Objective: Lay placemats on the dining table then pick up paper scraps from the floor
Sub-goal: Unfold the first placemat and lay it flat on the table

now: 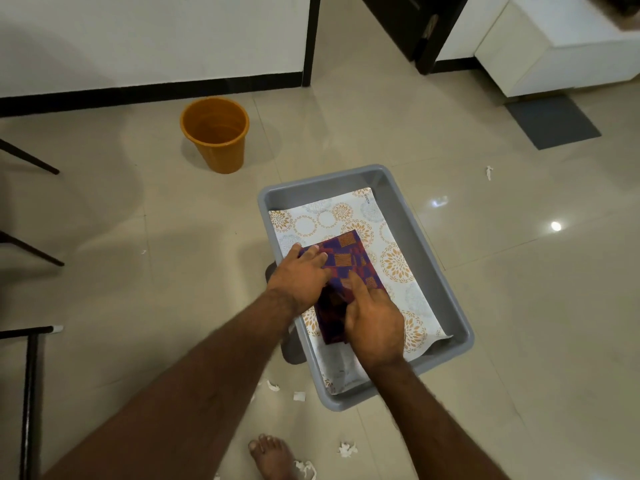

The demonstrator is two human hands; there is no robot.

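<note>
A grey plastic bin (429, 237) sits on the tiled floor. Inside lies a white placemat (349, 216) with orange floral circles. On top of it is a folded purple and red patterned cloth (349, 254). My left hand (299, 275) rests on the cloth's left edge, its fingers lying over it. My right hand (374, 317) covers the cloth's near right part, fingers curled onto it. White paper scraps (299, 395) lie on the floor near the bin's front corner, and another scrap (489, 172) lies to the far right.
An orange waste bucket (216, 136) stands beyond the bin to the left. Dark chair or table legs (31, 393) are at the left edge. My bare foot (273, 455) is near more scraps (346, 449). A grey mat (554, 123) and a white cabinet (561, 50) are at the far right.
</note>
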